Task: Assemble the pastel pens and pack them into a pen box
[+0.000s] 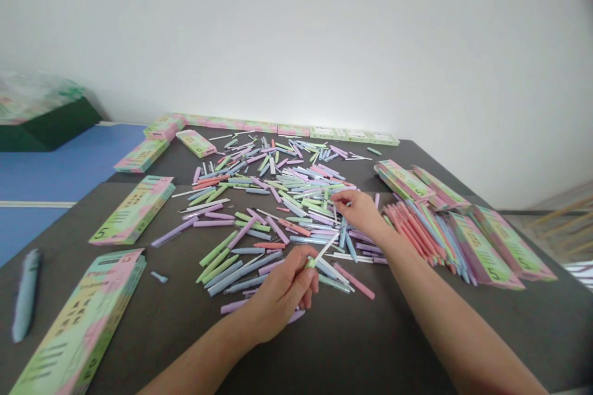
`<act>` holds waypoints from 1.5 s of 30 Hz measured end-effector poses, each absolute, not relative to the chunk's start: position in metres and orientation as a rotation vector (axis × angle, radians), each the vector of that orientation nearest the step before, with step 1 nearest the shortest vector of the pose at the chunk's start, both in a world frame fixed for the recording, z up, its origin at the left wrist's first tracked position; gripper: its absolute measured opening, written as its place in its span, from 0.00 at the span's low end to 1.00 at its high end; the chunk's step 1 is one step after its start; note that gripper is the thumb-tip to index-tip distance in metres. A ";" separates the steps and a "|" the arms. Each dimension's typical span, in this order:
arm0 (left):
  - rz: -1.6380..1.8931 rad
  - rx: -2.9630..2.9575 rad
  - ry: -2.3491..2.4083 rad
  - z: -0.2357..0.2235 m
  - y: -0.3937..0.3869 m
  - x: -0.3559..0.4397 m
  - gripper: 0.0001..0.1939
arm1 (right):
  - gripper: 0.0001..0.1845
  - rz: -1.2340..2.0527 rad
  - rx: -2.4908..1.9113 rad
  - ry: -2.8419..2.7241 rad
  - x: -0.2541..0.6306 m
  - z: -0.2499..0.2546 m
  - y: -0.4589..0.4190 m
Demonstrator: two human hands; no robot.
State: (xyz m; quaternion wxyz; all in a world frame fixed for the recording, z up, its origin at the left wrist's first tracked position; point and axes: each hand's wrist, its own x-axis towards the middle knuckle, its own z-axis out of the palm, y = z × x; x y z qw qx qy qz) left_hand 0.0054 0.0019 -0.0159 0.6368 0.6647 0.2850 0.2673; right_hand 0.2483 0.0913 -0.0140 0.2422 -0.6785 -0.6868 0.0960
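Note:
My left hand point(282, 296) is closed around a light green pen part, and a white pen refill point(328, 248) sticks out of it up to the right. Over the right part of the pile, my right hand point(359, 210) has its thumb and fingers pinched together. A light green piece shows at those fingertips, but whether it is held is unclear. Beneath and around both hands spreads a loose heap of pen parts point(259, 222) in purple, blue, green and coral, with white refills among them. A coral pen barrel point(354, 281) lies just right of my left hand.
Sorted pens point(414, 234) lie in a bundle at the right, beside several printed cartons point(486, 250). More cartons point(132, 210) line the left side and the back edge by the wall. A large blue pen-shaped object point(26, 296) and a small blue piece point(159, 277) lie at the left.

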 end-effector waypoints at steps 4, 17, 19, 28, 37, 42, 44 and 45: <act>0.609 1.465 0.624 -0.016 0.003 0.006 0.09 | 0.14 0.217 -1.827 -2.085 0.233 -0.016 0.106; 0.632 1.424 0.611 -0.017 0.004 0.005 0.10 | 0.10 0.126 -1.850 -2.412 0.214 -0.013 0.133; 0.631 1.416 0.610 -0.017 0.004 0.005 0.09 | 0.10 0.138 -1.832 -2.431 0.213 -0.012 0.133; 0.633 1.409 0.595 -0.018 0.004 0.004 0.09 | 0.07 0.273 -1.739 -2.291 0.218 -0.010 0.137; 0.697 1.331 0.637 -0.019 0.006 0.004 0.10 | 0.11 1.317 -1.068 -1.298 0.222 0.003 0.071; 0.770 1.294 0.612 -0.016 0.007 0.001 0.09 | 0.09 1.348 -0.874 -0.991 0.216 0.017 0.036; 0.780 1.280 0.605 -0.015 0.008 0.000 0.10 | 0.07 1.280 -0.831 -0.965 0.216 0.021 0.029; 0.783 1.274 0.606 -0.014 0.008 0.000 0.10 | 0.06 1.243 -0.813 -0.969 0.217 0.021 0.027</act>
